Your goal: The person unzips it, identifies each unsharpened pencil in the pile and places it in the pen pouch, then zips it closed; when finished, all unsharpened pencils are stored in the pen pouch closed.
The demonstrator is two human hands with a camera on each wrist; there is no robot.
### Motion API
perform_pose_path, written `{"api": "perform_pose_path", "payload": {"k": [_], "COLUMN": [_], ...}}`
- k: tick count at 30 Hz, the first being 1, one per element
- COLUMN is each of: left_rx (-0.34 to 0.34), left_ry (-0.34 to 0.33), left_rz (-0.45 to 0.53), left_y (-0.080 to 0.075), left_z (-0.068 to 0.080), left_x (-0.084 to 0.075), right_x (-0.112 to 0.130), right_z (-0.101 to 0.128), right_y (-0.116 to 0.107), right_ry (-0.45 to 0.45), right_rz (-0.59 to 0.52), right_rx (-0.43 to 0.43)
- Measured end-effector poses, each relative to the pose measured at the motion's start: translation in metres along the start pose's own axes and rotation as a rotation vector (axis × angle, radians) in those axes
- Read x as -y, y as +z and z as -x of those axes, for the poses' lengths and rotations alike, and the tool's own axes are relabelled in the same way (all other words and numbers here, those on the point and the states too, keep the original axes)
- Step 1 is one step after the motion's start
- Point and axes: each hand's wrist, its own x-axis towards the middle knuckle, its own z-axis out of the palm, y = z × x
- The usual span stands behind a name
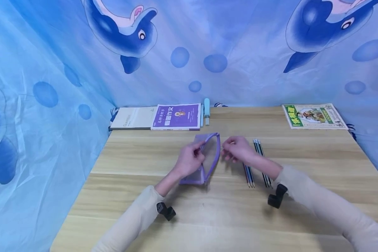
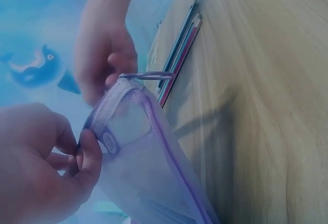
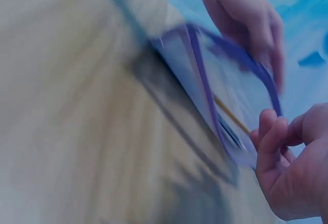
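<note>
A purple mesh pencil pouch (image 1: 209, 157) stands on its edge at the middle of the wooden table (image 1: 145, 196), its mouth held open. My left hand (image 1: 196, 153) pinches the pouch's left rim between thumb and fingers (image 2: 89, 155). My right hand (image 1: 229, 149) is at the pouch's mouth with curled fingers, pinching a thin yellow pencil (image 3: 230, 115) whose other end is inside the pouch (image 3: 225, 80). Several dark pencils (image 1: 260, 161) lie on the table under and right of my right wrist. The right wrist view is blurred.
Along the table's back edge lie a grey notebook (image 1: 129, 118), a purple book (image 1: 177, 116), a light blue pen-like object (image 1: 206, 110) and a green picture book (image 1: 313, 115). Blue dolphin-print cloth (image 1: 50, 87) hangs behind and on both sides.
</note>
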Motion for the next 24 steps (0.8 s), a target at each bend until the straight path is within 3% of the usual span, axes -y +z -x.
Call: {"api": "perform_pose_path", "payload": {"k": [5, 10, 17, 24], "left_rx": [-0.019, -0.019, -0.013, 0.003], "left_ry": [0.010, 0.025, 0.021, 0.013], "left_rz": [-0.027, -0.034, -0.024, -0.029], "left_y": [-0.001, 0.001, 0.001, 0.005], "left_z": [-0.001, -0.001, -0.001, -0.002], "left_x": [0.001, 0.002, 0.001, 0.002], "right_x": [-0.007, -0.020, -0.024, -0.027], "right_z": [0.005, 0.015, 0.024, 0.025], "right_y": [-0.045, -0.076, -0.088, -0.088], "right_ry": [-0.046, -0.060, -0.014, 0.005], "right_rz": [0.196, 0.422, 0.511, 0.576], "right_rx": [-0.037, -0.043, 0.021, 0.019]}}
